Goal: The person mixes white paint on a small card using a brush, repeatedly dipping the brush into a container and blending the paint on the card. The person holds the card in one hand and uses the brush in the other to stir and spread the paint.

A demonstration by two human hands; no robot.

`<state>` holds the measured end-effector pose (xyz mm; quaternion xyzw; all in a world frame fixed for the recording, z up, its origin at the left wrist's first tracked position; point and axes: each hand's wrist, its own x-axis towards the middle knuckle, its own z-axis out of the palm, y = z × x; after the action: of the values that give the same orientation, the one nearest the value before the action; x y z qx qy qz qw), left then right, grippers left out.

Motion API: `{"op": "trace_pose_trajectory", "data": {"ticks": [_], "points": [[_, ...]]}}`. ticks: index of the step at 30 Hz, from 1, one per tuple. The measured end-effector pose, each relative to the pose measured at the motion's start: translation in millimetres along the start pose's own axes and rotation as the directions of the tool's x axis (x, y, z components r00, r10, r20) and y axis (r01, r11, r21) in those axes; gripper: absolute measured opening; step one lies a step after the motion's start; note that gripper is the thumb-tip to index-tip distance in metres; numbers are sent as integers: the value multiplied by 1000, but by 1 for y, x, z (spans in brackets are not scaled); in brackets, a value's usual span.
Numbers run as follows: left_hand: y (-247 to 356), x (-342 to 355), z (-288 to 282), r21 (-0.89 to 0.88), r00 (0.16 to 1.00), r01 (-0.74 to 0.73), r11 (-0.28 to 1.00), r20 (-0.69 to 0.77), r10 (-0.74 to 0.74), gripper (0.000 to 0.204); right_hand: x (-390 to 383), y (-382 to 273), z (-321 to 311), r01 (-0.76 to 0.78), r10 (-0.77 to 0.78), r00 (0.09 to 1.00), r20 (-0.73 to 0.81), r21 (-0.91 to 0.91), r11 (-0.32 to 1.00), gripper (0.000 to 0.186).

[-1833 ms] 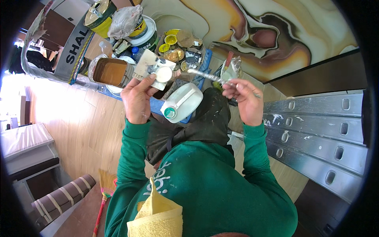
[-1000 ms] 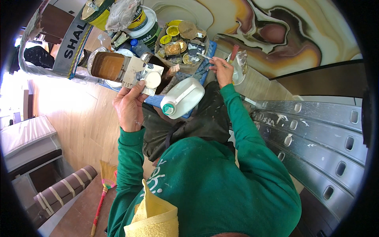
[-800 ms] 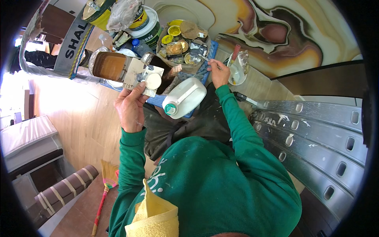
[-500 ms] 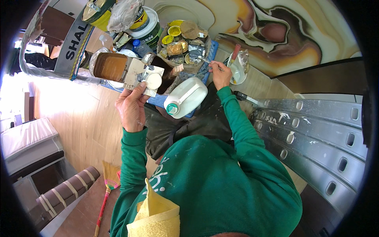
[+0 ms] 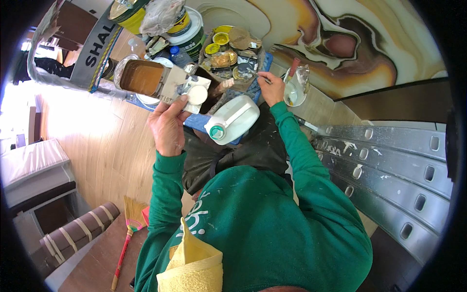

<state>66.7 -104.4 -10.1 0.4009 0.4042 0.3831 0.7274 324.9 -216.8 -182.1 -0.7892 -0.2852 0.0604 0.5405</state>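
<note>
My left hand (image 5: pixel 168 127) pinches a flat, paint-smeared card (image 5: pixel 174 83) with a round white disc (image 5: pixel 197 95) on it. Thumb on top, it holds the card beside an open container of brown material (image 5: pixel 142 78). In my right hand (image 5: pixel 271 89) is a thin, paint-stained tool (image 5: pixel 253 73), too small to tell whether brush or spatula. Its tip hovers by a box of small open paint pots (image 5: pixel 221 39), several with yellow paint; contact cannot be made out. Between my hands, a white jug (image 5: pixel 238 119) with a green cap leans at my knees.
Right of my right hand stands a white tub (image 5: pixel 296 92) with a red-handled tool in it. A metal ladder (image 5: pixel 379 160) lies at right. Paint buckets (image 5: pixel 189 36) are stacked at back left, before a glossy patterned panel (image 5: pixel 350 44). A broom (image 5: pixel 129 233) lies lower left.
My right hand has shifted slightly left, bringing the thin tool closer to the paint pots. The left hand still holds the card, and the whole view has turned a little.
</note>
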Motion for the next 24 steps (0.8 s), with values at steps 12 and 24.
{"op": "trace_pose_trajectory", "data": {"ticks": [12, 24], "points": [[5, 8, 16, 46, 1000, -15, 999, 27, 14, 15, -15, -128, -118, -111, 77, 993, 94, 446, 888, 19], [-9, -2, 44, -12, 975, 111, 994, 195, -106, 8, -41, -230, -135, -36, -129, 907, 401, 380, 924, 18]]}}
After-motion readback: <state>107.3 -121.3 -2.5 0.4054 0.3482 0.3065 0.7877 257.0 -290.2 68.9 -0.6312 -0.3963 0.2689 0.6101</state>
